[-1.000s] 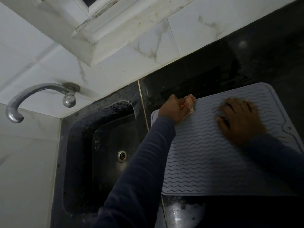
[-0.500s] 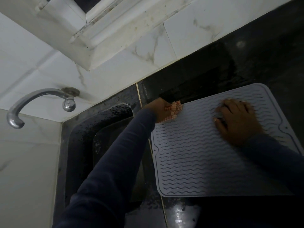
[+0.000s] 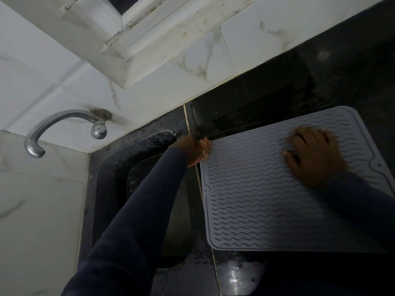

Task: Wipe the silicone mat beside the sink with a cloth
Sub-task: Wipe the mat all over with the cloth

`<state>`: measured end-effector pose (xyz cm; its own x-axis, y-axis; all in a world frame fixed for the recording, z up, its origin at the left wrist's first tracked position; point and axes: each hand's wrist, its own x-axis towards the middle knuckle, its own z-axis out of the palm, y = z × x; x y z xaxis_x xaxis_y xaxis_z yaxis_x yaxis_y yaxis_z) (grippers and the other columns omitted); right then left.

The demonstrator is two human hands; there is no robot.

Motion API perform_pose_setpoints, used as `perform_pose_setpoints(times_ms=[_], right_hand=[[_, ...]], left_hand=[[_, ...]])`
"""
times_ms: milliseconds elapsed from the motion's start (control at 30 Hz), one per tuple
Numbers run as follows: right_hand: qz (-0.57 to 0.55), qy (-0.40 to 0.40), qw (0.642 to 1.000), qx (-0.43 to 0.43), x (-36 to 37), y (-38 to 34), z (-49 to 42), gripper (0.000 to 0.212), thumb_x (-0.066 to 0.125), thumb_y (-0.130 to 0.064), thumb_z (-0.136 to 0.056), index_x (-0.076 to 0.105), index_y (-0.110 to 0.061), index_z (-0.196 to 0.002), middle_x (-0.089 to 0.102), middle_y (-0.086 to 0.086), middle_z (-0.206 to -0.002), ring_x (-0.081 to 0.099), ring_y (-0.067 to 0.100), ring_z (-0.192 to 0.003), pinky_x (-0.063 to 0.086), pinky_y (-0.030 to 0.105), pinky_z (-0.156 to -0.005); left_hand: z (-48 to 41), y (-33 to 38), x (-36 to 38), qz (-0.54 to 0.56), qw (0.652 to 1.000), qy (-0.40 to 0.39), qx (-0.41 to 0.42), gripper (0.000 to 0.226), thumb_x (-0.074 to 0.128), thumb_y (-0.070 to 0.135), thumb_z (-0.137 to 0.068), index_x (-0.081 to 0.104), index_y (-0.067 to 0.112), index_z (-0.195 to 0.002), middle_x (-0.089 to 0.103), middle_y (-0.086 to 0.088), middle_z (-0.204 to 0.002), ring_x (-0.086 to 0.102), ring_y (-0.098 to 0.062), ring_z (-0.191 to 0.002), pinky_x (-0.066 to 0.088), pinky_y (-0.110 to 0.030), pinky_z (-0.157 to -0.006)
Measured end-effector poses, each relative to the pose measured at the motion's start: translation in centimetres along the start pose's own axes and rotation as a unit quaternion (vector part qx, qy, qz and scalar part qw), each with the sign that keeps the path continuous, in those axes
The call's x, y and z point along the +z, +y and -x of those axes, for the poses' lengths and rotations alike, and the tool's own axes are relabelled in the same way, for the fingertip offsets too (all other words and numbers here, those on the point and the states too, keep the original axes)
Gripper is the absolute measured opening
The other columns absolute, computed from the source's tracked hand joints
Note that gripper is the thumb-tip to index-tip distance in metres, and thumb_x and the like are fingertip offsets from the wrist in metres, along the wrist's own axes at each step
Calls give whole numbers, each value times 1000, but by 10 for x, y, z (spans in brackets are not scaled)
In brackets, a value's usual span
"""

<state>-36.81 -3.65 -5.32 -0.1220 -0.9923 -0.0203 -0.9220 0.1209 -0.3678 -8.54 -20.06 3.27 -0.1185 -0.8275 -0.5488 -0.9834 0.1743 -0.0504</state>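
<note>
Beside the sink (image 3: 119, 171), left hand (image 3: 185, 147) grips cloth (image 3: 204, 148) at mat (image 3: 256, 201) edge; right hand (image 3: 316, 159) rests flat.

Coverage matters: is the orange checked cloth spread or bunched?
Bunched: the left hand grips the orange checked cloth crumpled at a corner of the grey ribbed silicone mat.

No text or label can be read anywhere.

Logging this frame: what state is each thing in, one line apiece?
silicone mat: lying flat on the counter.
left hand: grips the cloth.
cloth: bunched, at the mat's far left corner.
right hand: fingers straight, pressing on the mat.
tap: no water seen running.
sink: rim speckled with droplets.
</note>
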Motion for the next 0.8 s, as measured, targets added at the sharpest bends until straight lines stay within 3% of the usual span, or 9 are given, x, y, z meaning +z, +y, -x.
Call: perform_pose_setpoints(times_ms=[133,200,267,333,433,533,700,800], right_hand=[[9,-4,1000,1,0,1,-1,57,30,-51,-88,56,-17,-126,47,13,-140,38,31,-133,20,50,-112],[10,-5,1000,0,2,0,0,57,31,-50,-89,56,-16,-127,47,12,-140,38,31,-133,20,51,-112],[8,8,1000,-1,2,0,0,55,32,-49,-89,57,-16,-125,47,13,-139,38,31,-132,22,52,-111],[7,10,1000,-4,-1,-3,0,54,33,-48,-89,56,-15,-125,47,13,-139,38,31,-132,23,54,-111],[11,9,1000,1,-3,-4,0,55,35,-47,-89,55,-12,-127,47,14,-140,38,32,-133,22,54,-112],[14,15,1000,0,0,-3,1,57,33,-48,-89,57,-12,-126,48,15,-139,39,33,-131,24,55,-111],[22,7,1000,1,-1,-3,1,56,33,-48,-88,56,-13,-126,47,13,-140,37,32,-132,22,54,-112],[15,11,1000,2,-1,-4,0,58,32,-49,-88,58,-12,-125,49,14,-138,39,33,-131,23,55,-111]], left_hand=[[12,22,4,-84,992,58,-68,32,51,38,-92,62,15,-111,64,-8,-110,60,-27,-97,46,-37,-80],[25,34,10,-40,993,100,-54,27,45,39,-95,63,20,-101,64,-6,-100,60,-25,-86,45,-34,-73],[37,53,21,70,985,153,24,29,42,45,-96,62,25,-92,62,-5,-88,62,-23,-80,49,-32,-71],[42,80,36,155,968,176,92,31,47,50,-94,64,26,-106,56,-7,-94,60,-24,-81,46,-31,-71],[38,109,60,190,965,145,108,43,52,50,-92,59,22,-123,51,-9,-106,59,-27,-90,49,-36,-77],[32,91,70,198,965,161,68,46,46,59,-92,61,28,-122,54,-5,-109,59,-24,-93,48,-35,-78],[14,19,68,235,946,188,-117,60,34,75,-84,67,29,-107,59,-8,-104,62,-32,-95,50,-42,-85],[9,22,59,248,941,191,-130,60,36,73,-84,69,26,-102,63,-9,-104,63,-34,-95,51,-43,-87]])
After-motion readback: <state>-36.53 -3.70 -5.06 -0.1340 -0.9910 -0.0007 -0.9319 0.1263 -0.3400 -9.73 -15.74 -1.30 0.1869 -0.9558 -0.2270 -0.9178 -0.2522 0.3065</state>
